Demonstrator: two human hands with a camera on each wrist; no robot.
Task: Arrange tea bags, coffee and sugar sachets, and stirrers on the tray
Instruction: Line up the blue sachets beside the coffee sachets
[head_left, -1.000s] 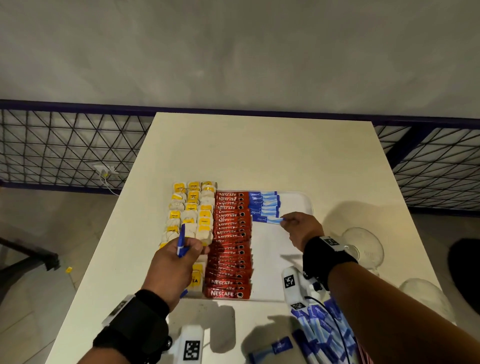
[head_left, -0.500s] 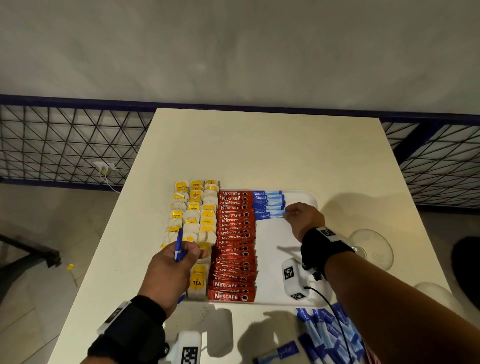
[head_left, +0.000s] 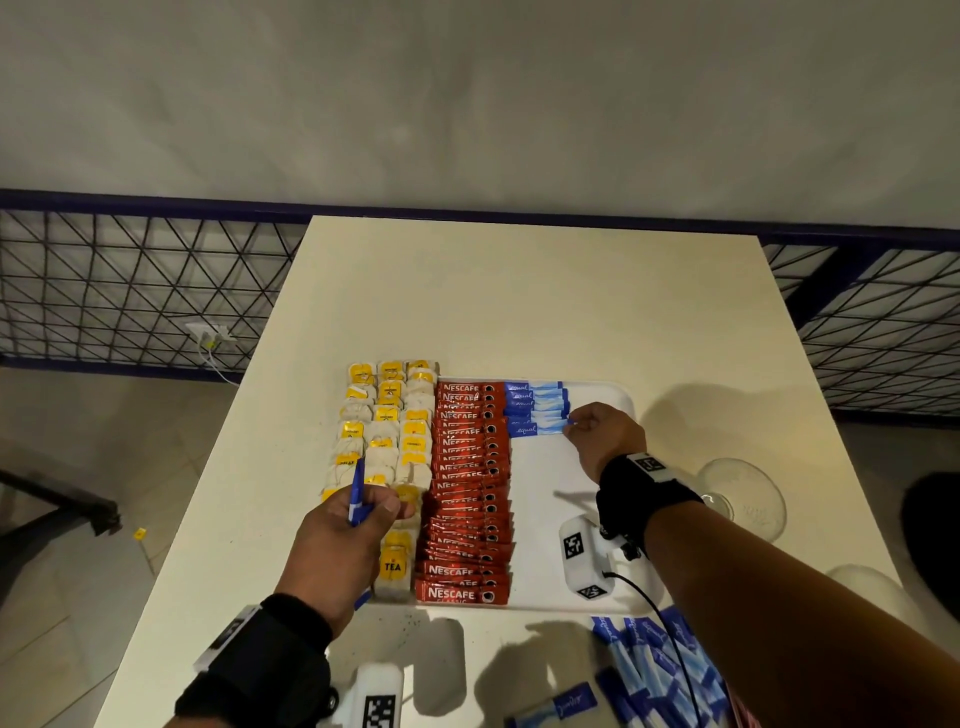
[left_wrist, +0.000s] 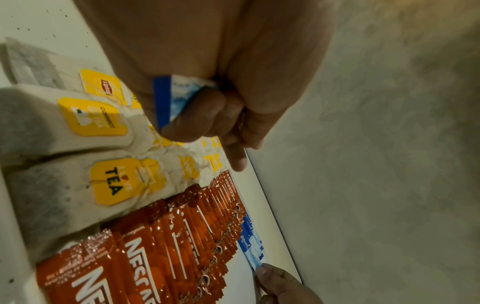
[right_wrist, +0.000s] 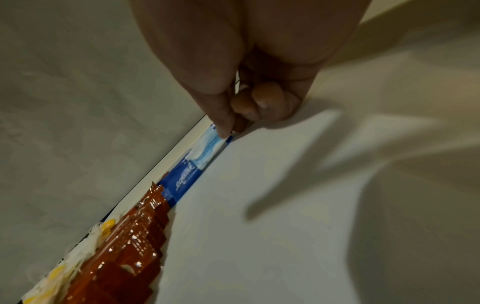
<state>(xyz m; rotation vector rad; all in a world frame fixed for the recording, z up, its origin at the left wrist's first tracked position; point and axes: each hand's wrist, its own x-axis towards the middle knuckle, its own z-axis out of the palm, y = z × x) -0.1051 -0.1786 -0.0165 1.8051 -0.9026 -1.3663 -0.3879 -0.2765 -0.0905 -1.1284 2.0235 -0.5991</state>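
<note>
Two risks: right hand pinching Equal sachet may skew stack; left hand, gripping spare sachet, could nudge tea bags.

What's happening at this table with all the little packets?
A person is filling a white plastic tray with drink supplies. Yellow-tagged tea bags and red Nescafe coffee sticks already lie in rows. The right hand pinches the end of a blue Equal sweetener sachet, setting it below the short blue row at the tray's far end. The left hand grips another blue sachet. More blue sachets lie piled on the cream table.
</note>
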